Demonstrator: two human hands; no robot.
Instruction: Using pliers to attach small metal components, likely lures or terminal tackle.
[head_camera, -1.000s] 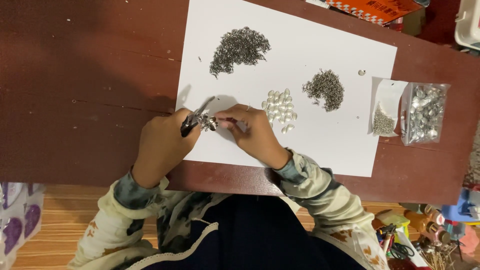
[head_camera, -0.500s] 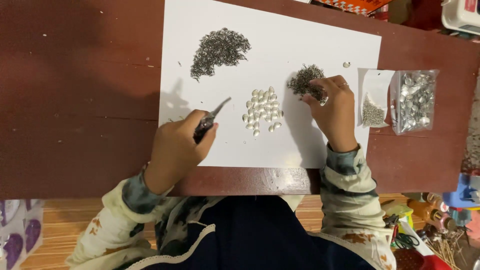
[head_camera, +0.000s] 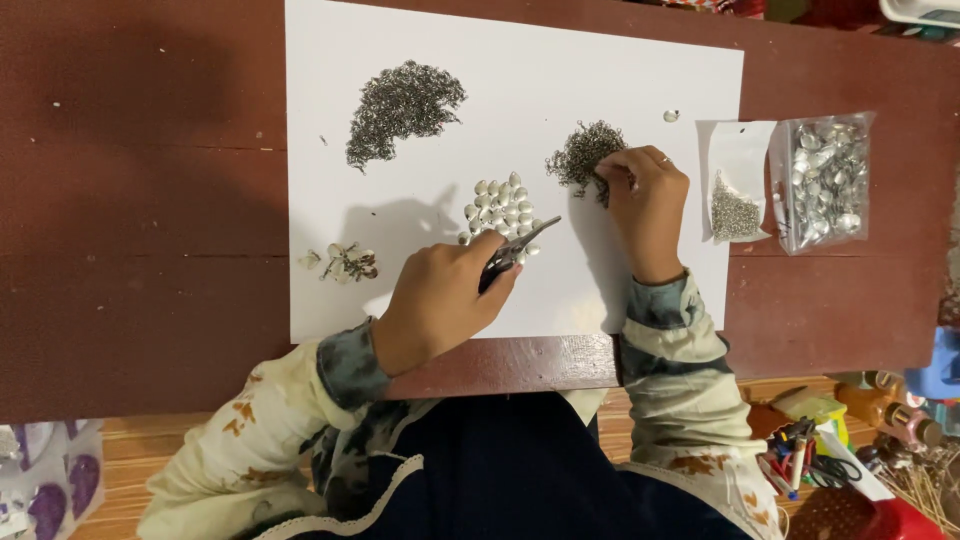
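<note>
Right hand (head_camera: 645, 205) stays at small wire pile (head_camera: 582, 152) since half a second ago, fingertips pinched into it | left hand (head_camera: 440, 300) still clamped on pliers (head_camera: 515, 250), tips over beads (head_camera: 500, 208) | all on paper (head_camera: 640, 75), desk (head_camera: 140, 200)

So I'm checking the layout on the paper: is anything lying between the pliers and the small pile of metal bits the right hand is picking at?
Partly. The pliers in the left hand point over the edge of the white bead cluster. Past the tip, only bare white paper lies before the small wire pile, where the right hand pinches.
</note>
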